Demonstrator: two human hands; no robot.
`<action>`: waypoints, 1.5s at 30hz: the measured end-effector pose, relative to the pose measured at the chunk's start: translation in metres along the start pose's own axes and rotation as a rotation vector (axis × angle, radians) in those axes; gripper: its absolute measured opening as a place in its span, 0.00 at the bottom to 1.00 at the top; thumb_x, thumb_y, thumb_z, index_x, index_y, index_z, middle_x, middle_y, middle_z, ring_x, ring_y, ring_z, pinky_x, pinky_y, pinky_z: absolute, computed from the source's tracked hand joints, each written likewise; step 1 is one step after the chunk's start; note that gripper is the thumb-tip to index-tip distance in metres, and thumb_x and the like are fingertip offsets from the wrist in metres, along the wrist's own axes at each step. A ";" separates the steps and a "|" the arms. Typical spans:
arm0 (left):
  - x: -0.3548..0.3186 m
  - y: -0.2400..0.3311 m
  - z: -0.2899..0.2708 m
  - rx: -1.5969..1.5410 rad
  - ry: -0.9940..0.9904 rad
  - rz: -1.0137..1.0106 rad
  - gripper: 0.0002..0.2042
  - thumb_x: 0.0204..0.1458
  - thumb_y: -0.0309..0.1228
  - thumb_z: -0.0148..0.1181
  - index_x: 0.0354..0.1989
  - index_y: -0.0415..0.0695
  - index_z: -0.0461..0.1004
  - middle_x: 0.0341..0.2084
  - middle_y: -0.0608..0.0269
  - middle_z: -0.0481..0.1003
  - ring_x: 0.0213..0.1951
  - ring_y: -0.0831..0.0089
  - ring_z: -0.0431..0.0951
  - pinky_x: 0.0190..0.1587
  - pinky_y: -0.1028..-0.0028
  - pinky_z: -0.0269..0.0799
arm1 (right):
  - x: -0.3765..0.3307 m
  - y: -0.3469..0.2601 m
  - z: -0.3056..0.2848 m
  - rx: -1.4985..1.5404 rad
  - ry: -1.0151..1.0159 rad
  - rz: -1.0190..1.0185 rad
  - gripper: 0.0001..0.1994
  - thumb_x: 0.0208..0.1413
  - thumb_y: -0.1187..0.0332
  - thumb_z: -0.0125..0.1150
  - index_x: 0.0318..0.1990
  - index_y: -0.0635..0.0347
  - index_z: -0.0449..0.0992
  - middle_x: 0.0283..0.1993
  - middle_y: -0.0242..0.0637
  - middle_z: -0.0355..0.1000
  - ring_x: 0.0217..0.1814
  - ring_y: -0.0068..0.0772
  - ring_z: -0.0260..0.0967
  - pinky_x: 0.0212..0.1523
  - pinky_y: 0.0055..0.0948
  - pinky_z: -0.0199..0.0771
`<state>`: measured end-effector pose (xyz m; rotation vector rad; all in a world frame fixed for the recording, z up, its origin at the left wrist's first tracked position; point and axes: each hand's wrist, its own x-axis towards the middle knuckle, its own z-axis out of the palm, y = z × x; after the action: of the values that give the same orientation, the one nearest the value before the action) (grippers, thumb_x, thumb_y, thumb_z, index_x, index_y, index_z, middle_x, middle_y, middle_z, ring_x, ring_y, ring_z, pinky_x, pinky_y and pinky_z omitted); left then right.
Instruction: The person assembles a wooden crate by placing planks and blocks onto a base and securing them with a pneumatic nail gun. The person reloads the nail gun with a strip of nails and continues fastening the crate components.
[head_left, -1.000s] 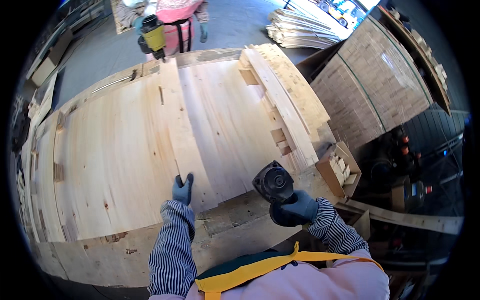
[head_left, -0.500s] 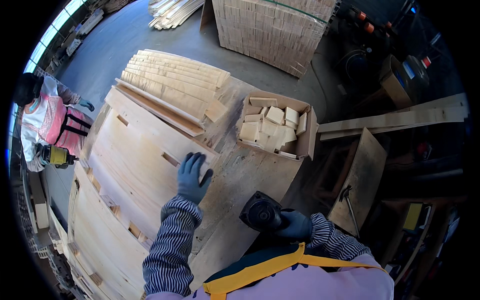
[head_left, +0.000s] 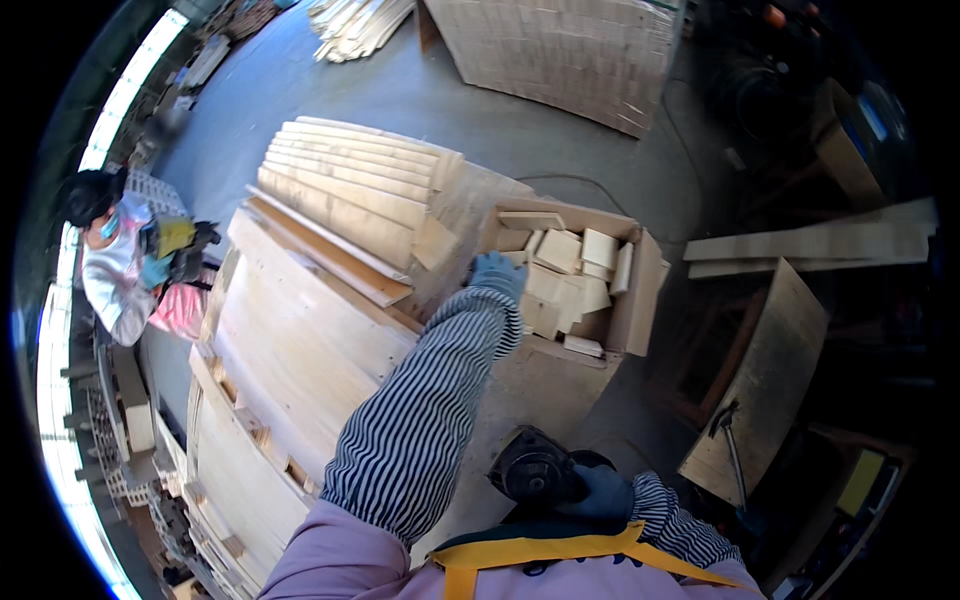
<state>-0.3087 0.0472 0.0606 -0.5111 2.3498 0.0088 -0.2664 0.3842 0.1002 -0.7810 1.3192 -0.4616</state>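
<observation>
My left hand (head_left: 497, 274), in a grey-blue glove, reaches over the left side of a cardboard box (head_left: 640, 300). Its fingers look apart, their tips partly hidden among the small wooden blocks (head_left: 557, 252) inside, and I see nothing held in them. Close to my body, my right hand (head_left: 603, 492) is closed around a black nail gun (head_left: 537, 467), seen from above. Left of my left arm lies a broad pale wooden panel (head_left: 310, 320) on the workbench.
Stacked wooden slats (head_left: 350, 165) lie at the bench's far side. On the left a co-worker (head_left: 130, 260) holds a yellow and black power tool (head_left: 172, 238). A hammer (head_left: 735, 450) rests on a board (head_left: 765, 380) at right. Behind stands a large wood stack (head_left: 560, 60).
My left hand has left the wooden panel and moved right to the box of blocks. My right hand keeps the nail gun. The co-worker has raised their tool, and the view has shifted.
</observation>
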 end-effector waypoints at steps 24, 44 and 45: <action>-0.198 -0.328 0.183 -1.029 1.202 -1.047 0.18 0.44 0.40 0.66 0.35 0.43 0.66 0.33 0.53 0.68 0.31 0.54 0.74 0.33 0.58 0.71 | 0.022 -0.088 0.025 0.161 0.246 0.039 0.24 0.46 0.65 0.70 0.52 0.63 0.73 0.45 0.41 0.76 0.46 0.31 0.74 0.49 0.30 0.73; -0.158 -0.436 0.211 -0.997 0.743 -0.596 0.44 0.29 0.49 0.75 0.57 0.41 0.67 0.51 0.48 0.64 0.51 0.58 0.69 0.55 0.68 0.68 | 0.067 -0.123 -0.057 0.304 0.105 0.050 0.23 0.51 0.75 0.64 0.56 0.66 0.69 0.45 0.44 0.74 0.50 0.38 0.72 0.53 0.35 0.71; -0.154 -0.435 0.212 -1.006 0.765 -0.605 0.44 0.29 0.50 0.75 0.57 0.41 0.67 0.50 0.49 0.64 0.51 0.58 0.69 0.55 0.68 0.68 | 0.064 -0.129 -0.058 0.296 0.120 0.060 0.23 0.52 0.75 0.64 0.56 0.66 0.68 0.45 0.45 0.74 0.49 0.38 0.72 0.53 0.35 0.72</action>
<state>0.0905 -0.2662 0.0647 -1.9766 2.6437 0.8769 -0.2928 0.2391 0.1481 -0.4727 1.3430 -0.6465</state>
